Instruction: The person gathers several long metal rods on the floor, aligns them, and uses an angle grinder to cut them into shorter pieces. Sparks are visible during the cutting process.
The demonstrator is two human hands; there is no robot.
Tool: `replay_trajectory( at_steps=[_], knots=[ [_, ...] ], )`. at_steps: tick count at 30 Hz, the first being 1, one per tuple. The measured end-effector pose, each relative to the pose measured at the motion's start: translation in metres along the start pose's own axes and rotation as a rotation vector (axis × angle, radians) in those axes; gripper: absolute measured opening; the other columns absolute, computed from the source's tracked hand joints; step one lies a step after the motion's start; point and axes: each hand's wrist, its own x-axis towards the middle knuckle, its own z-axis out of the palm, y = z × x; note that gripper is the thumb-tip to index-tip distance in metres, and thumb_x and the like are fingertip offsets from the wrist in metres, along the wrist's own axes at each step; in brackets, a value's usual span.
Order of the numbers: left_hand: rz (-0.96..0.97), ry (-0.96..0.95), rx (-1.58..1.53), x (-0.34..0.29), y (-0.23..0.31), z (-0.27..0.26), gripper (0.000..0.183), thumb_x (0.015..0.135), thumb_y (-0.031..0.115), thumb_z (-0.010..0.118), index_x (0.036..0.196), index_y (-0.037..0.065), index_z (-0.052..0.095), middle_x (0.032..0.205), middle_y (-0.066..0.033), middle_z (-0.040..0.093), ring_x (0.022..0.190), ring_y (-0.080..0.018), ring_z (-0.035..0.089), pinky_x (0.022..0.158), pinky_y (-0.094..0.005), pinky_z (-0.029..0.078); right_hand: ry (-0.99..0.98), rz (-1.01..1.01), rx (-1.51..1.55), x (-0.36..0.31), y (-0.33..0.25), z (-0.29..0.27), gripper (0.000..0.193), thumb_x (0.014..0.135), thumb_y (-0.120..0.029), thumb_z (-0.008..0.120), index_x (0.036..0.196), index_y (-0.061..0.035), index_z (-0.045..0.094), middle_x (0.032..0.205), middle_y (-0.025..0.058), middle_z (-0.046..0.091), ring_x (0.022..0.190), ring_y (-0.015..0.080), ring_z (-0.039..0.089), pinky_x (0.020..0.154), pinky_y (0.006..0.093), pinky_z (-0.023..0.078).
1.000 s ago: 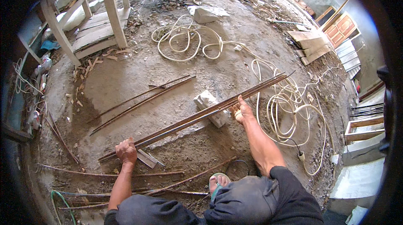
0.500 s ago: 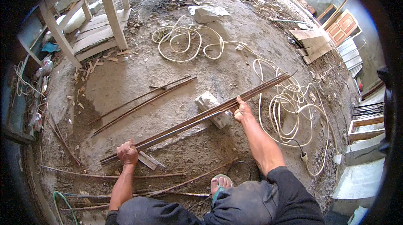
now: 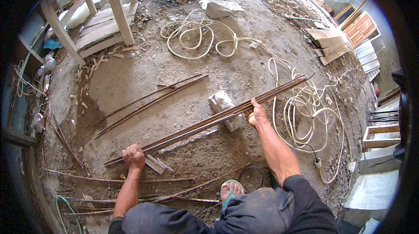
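Observation:
A bundle of long, rusty metal rods [image 3: 192,128] slants across the middle, its far end up to the right. Near its lower left end my left hand [image 3: 133,156] is closed around the rods. My right hand [image 3: 257,114] grips them farther along, thumb on top and fingers underneath, partly hidden. Just beyond the bundle sits a pale concrete block [image 3: 221,101], which the rods cross over; whether they touch it I cannot tell. Several more rusty rods [image 3: 152,105] lie on the ground beyond my left hand, across a short piece.
Coiled cream cable [image 3: 301,116] spreads at the right, with another loop of cable [image 3: 192,37] farther off. Loose rods [image 3: 126,181] lie close to my legs. A wooden frame stand [image 3: 118,11] is at far left, a broken block [image 3: 218,9] at the back, boards [image 3: 329,44] at right.
The view has shifted slightly. Both hands keep their hold on the rod bundle, which stays at nearly the same slant, its far end slightly farther right.

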Motion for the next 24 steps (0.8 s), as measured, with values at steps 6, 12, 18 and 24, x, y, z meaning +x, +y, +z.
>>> replay_trajectory(
  at_steps=[6,12,18,24],
  knots=[
    [0.024,0.005,-0.041,-0.001,-0.004,0.006,0.045,0.105,0.041,0.045,0.077,0.011,0.064,0.078,-0.0104,0.063,0.082,-0.0339,0.060,0.078,-0.0467,0.041,0.086,0.133,-0.235,-0.012,-0.006,-0.007,0.066,0.091,-0.046,0.075,0.136,-0.0060,0.048,0.128,0.0196,0.059,0.111,0.0357,0.064,0.090,0.0503,0.059],
    [0.041,0.042,-0.052,-0.004,-0.006,0.007,0.046,0.106,0.042,0.044,0.077,0.010,0.062,0.077,-0.0112,0.060,0.081,-0.0334,0.058,0.078,-0.0466,0.041,-0.073,0.130,-0.327,-0.029,-0.011,-0.018,0.059,0.093,-0.044,0.074,0.127,-0.0021,0.052,0.115,0.0180,0.063,0.101,0.0310,0.068,0.083,0.0429,0.061],
    [0.086,0.080,-0.069,-0.004,-0.003,0.000,0.045,0.106,0.039,0.044,0.076,0.010,0.060,0.075,-0.0106,0.056,0.079,-0.0326,0.055,0.078,-0.0457,0.041,-0.115,0.109,-0.388,-0.032,-0.013,-0.017,0.048,0.092,-0.043,0.075,0.114,-0.0024,0.060,0.108,0.0151,0.065,0.093,0.0279,0.069,0.073,0.0379,0.062],
    [0.109,0.155,-0.117,-0.004,0.004,-0.007,0.040,0.105,0.040,0.046,0.083,0.010,0.061,0.080,-0.0102,0.057,0.082,-0.0319,0.055,0.079,-0.0457,0.041,-0.096,0.091,-0.407,-0.038,-0.015,-0.017,0.050,0.090,-0.042,0.078,0.112,-0.0010,0.060,0.103,0.0141,0.065,0.087,0.0271,0.070,0.069,0.0367,0.063]
  ],
)
